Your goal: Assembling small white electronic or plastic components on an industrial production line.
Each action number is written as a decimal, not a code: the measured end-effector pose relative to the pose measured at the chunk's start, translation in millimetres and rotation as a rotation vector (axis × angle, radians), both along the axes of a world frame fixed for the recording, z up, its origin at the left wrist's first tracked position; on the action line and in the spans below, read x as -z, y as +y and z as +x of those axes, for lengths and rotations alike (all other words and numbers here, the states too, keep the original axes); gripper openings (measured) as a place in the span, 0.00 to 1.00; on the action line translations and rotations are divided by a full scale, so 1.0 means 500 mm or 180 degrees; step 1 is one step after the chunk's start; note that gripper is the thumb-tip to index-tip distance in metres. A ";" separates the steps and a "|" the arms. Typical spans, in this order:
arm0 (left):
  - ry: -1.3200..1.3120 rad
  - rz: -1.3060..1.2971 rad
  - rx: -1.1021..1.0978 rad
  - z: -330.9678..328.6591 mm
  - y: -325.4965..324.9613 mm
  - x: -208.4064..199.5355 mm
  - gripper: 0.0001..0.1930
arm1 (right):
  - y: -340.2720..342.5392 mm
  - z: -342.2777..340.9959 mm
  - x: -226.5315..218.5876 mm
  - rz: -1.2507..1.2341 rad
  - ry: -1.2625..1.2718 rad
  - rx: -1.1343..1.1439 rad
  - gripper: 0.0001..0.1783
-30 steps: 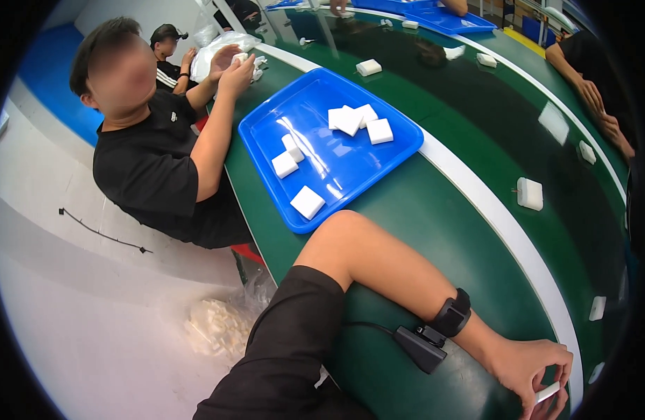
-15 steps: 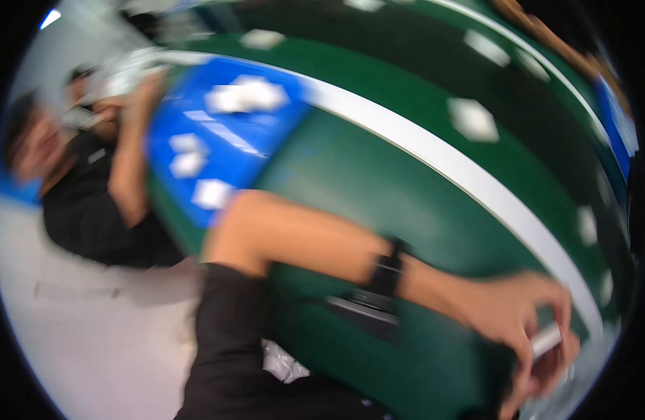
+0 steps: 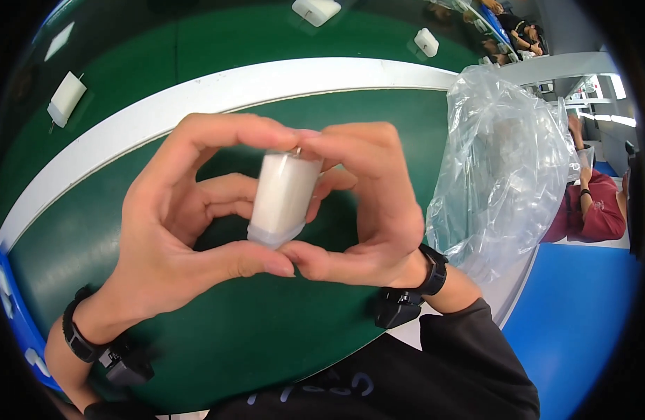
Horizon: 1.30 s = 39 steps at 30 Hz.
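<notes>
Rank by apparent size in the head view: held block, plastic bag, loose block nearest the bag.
1. Plastic bag
2. Held block
3. Loose block
The held block's nearness may exaggerate its size.

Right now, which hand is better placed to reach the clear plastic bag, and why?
Probably the right hand: the clear plastic bag lies just to its right. The left hand is farther away, across the white block that both hands hold.
</notes>
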State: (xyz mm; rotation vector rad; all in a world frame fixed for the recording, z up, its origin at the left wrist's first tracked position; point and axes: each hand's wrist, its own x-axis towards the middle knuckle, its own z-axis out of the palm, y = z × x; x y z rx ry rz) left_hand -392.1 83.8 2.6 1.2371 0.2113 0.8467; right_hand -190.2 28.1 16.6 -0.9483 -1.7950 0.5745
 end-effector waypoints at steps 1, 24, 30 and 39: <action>0.0092 0.0017 -0.0073 -0.003 -0.002 0.002 0.44 | 0.000 -0.001 0.004 -0.0112 0.0128 -0.0080 0.41; -0.0302 -0.0660 0.0514 0.020 -0.010 -0.027 0.28 | -0.030 0.047 0.012 -0.0713 -0.0068 0.0302 0.39; 0.0448 0.1178 -0.0776 0.026 0.030 0.043 0.39 | -0.014 0.011 -0.008 -0.0845 -0.0109 0.0235 0.34; 0.0428 0.0792 -0.0378 -0.016 0.013 -0.002 0.21 | -0.011 0.008 -0.016 -0.1039 -0.0013 -0.0337 0.32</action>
